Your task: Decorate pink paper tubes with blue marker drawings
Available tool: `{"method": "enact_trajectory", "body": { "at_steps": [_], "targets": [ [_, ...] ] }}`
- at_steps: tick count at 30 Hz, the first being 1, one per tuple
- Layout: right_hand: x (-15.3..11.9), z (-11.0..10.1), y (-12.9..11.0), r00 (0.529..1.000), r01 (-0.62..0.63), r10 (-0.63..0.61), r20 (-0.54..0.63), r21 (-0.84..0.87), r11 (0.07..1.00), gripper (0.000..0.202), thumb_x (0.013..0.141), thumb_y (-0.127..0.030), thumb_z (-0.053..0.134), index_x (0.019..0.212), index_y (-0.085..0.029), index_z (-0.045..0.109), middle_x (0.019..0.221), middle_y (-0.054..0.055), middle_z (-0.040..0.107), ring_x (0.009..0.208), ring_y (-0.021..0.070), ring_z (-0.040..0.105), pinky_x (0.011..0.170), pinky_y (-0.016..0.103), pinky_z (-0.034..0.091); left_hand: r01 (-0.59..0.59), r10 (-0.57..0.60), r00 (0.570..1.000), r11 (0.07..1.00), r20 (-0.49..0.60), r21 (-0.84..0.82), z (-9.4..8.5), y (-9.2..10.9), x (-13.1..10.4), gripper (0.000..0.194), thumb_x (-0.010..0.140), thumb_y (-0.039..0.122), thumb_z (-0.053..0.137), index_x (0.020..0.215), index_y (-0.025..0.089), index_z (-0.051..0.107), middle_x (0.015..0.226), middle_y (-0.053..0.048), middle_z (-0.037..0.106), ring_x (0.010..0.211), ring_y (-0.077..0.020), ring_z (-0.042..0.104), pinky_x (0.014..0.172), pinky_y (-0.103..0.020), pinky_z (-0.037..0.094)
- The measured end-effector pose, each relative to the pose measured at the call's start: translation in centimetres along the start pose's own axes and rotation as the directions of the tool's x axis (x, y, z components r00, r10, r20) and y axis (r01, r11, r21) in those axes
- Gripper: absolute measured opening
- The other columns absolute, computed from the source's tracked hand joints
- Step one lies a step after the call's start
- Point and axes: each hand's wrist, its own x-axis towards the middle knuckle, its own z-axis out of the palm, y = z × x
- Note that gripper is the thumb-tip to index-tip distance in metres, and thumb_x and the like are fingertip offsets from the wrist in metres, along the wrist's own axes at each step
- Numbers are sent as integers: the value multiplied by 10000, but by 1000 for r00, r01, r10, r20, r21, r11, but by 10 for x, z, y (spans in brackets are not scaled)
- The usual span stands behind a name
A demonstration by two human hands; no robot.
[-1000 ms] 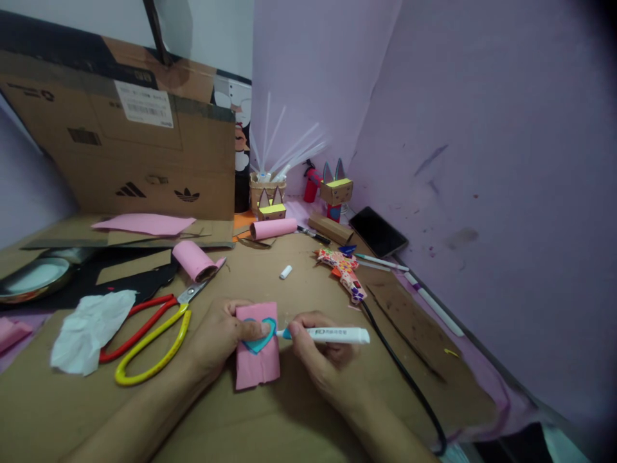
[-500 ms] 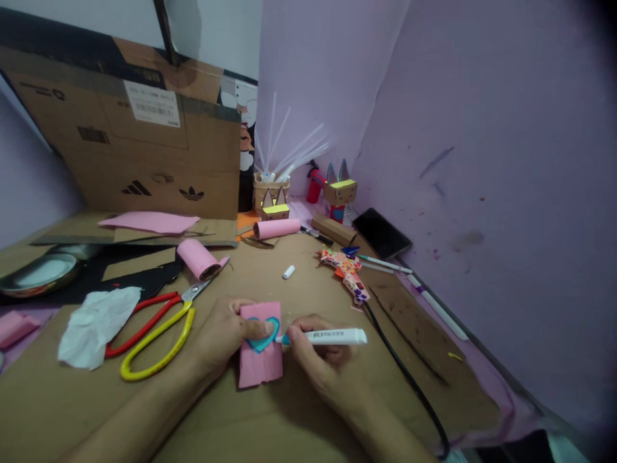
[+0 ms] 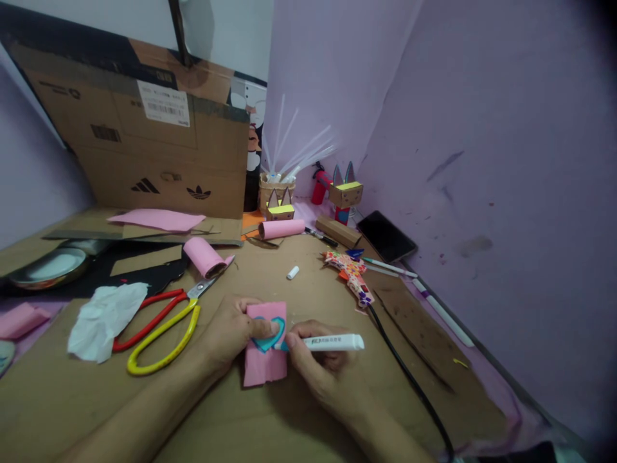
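A flattened pink paper piece (image 3: 265, 372) lies on the brown cardboard, with a blue heart outline (image 3: 261, 343) on it. My left hand (image 3: 230, 331) grips its left edge, the thumb lying across the heart. In my right hand (image 3: 322, 360) is a white marker (image 3: 337, 342), pinched between thumb and fingers, its blue tip end at the lower right side of the heart. Behind the hands lies a small white cap (image 3: 292, 272). Scissors (image 3: 164, 321) with red and yellow handles rest to the left, beside a crumpled white tissue (image 3: 107, 321).
Pink rolls (image 3: 205, 257) lie behind the scissors. A patterned glue gun (image 3: 349, 273) with a black cord (image 3: 409, 373) is at the right, near a phone (image 3: 386, 235). Cardboard figures (image 3: 346, 194) and a basket (image 3: 278, 193) stand at the back, beside a large carton (image 3: 168, 148).
The marker tip has moved lower along the right side of the heart. The whole view has shifted slightly, so most objects appear a little farther right.
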Motion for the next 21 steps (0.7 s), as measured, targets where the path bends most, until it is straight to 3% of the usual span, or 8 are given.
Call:
{"method": "enact_trajectory", "body": {
  "at_steps": [11, 21],
  "targets": [
    [0, 4, 0, 1000, 7, -7, 16, 54, 998, 173, 824, -203, 546, 689, -158, 643, 578, -5, 618, 497, 94, 543, 455, 163, 406, 8, -7, 1000, 1000, 4, -25, 0, 0, 1, 153, 438, 168, 734, 472, 116, 594, 410, 26, 553, 394, -83, 440, 427, -208, 323],
    [-2, 6, 2, 999, -8, 6, 34, 45, 999, 206, 820, -215, 543, 633, -163, 611, 524, -17, 536, 456, 89, 465, 429, 181, 372, -7, 6, 1000, 1000, -4, -20, 1, 0, 0, 171, 445, 178, 734, 469, 116, 576, 407, 33, 539, 395, -76, 428, 427, -204, 328]
  ]
}}
